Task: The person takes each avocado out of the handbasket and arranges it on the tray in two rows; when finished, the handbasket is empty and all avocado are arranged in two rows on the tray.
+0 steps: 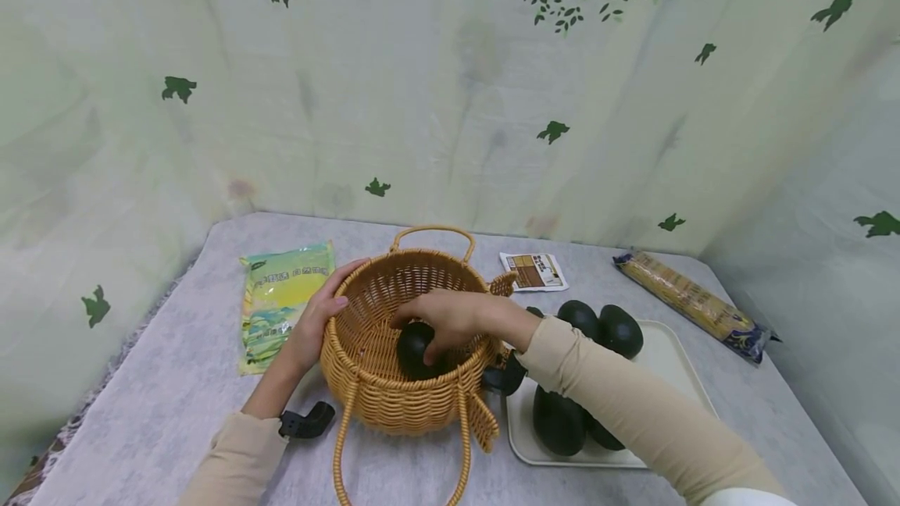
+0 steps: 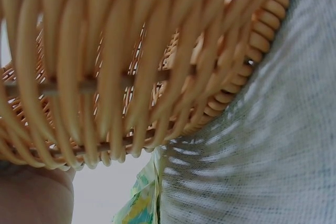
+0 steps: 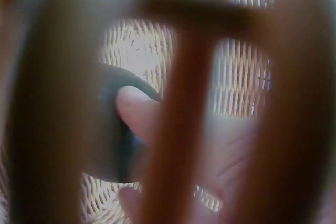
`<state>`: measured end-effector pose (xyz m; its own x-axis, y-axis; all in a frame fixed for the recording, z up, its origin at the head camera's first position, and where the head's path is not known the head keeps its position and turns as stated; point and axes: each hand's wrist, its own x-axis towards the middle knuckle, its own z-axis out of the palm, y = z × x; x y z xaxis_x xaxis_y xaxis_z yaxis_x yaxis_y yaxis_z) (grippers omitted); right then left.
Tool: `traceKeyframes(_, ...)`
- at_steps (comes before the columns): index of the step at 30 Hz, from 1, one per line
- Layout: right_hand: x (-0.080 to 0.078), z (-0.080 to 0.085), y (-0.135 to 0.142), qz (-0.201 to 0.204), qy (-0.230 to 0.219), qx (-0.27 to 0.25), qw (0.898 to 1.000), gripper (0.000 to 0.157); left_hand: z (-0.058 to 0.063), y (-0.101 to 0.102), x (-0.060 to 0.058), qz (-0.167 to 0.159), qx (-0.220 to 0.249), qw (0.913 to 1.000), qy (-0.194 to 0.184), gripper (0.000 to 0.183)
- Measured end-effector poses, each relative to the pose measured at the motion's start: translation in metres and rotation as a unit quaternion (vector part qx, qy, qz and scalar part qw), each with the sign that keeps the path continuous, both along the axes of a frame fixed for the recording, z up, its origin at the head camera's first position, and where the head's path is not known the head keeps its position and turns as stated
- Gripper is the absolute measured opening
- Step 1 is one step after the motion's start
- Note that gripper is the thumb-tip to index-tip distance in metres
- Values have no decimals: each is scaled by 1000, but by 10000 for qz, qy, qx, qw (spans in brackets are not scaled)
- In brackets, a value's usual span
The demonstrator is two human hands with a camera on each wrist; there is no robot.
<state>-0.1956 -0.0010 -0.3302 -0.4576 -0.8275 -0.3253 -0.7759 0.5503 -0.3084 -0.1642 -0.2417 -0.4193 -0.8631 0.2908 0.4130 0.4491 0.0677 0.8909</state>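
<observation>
A round wicker basket [image 1: 404, 404] stands on the table with its top open. My left hand [image 1: 319, 322] holds its left rim, with the thumb over the edge and the fingers along the outside. In the left wrist view, the woven wall [image 2: 115, 66] hides most of that hand. Inside the basket, my right hand [image 1: 450, 322] grips a dark avocado-like fruit [image 1: 413, 346] near the bottom. Through the blurred wicker in the right wrist view, the thumb lies on the dark fruit [image 3: 107, 124]. More dark oval fruits [image 1: 558, 420] lie to the right, partly behind my right sleeve.
Right of the basket lies a white tray [image 1: 668, 342] under the fruits. A green-yellow packet [image 1: 284, 287] lies at left, a small brown-white packet [image 1: 534, 272] behind, and a long noodle-like packet [image 1: 689, 303] at far right. One basket handle [image 1: 432, 229] stands up; another [image 1: 466, 443] hangs in front.
</observation>
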Motion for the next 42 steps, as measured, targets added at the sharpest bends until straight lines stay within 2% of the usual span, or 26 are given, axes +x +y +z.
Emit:
traceKeyframes(8,-1,0,0,-15,-166,98,9998,59,1,0,1,28,-11,10000,-87,59)
traceKeyframes(16,-1,1,0,-149,-268,278,9991,69,1,0,0,-48,100,9999,-87,60)
traceKeyframes(32,-2,-1,-3,-225,-390,415,9981,68,1,0,-1,-6,113,9999,-48,60)
traceKeyframes(42,-1,-6,-4,-354,-456,297,9979,66,-1,-1,-2,-121,189,9997,-40,59)
